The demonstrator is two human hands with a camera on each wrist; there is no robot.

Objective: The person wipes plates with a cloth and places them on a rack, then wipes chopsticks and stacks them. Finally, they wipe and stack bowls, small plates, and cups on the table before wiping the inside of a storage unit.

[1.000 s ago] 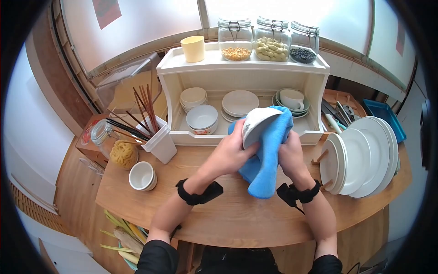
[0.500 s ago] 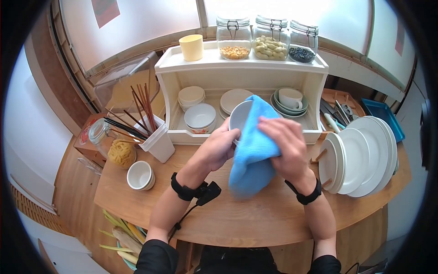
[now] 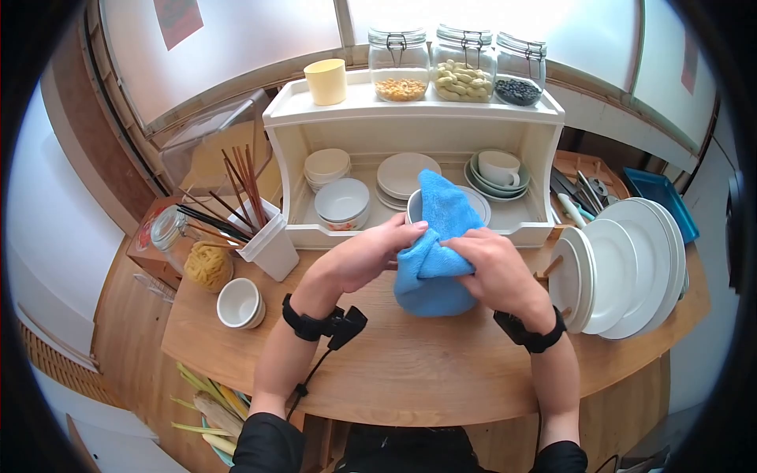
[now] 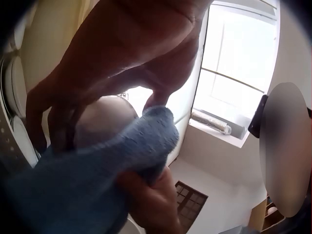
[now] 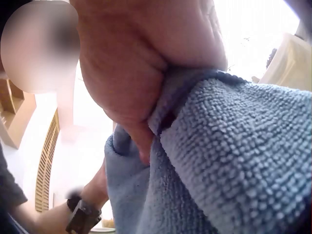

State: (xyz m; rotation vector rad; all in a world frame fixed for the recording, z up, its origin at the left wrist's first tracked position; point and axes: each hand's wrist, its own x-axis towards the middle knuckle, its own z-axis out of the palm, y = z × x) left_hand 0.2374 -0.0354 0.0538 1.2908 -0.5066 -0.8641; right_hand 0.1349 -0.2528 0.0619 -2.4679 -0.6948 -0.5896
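A white bowl [image 3: 415, 206] is mostly covered by a blue cloth [image 3: 449, 205] above the table's middle. The left hand [image 3: 369, 256] grips the bowl's left side, its thumb near the rim. In the left wrist view the bowl's outside [image 4: 105, 122] shows between that hand's fingers and the cloth [image 4: 146, 134]. The right hand [image 3: 501, 272] pinches the cloth at the bowl's right side; in the right wrist view its fingers [image 5: 141, 139] sink into the cloth folds [image 5: 239, 141]. Most of the bowl is hidden under the cloth.
Behind the hands a white shelf [image 3: 410, 118] holds bowls, plates and a cup, with glass jars on top. Upright plates [image 3: 611, 276] stand in a rack at the right. At the left are small white cups [image 3: 239, 303] and a chopstick holder [image 3: 272, 248].
The bowl has turned and come lower, with more of it under the cloth. The right hand has moved from flat over the cloth to pinching its folds. The left hand keeps its grip.
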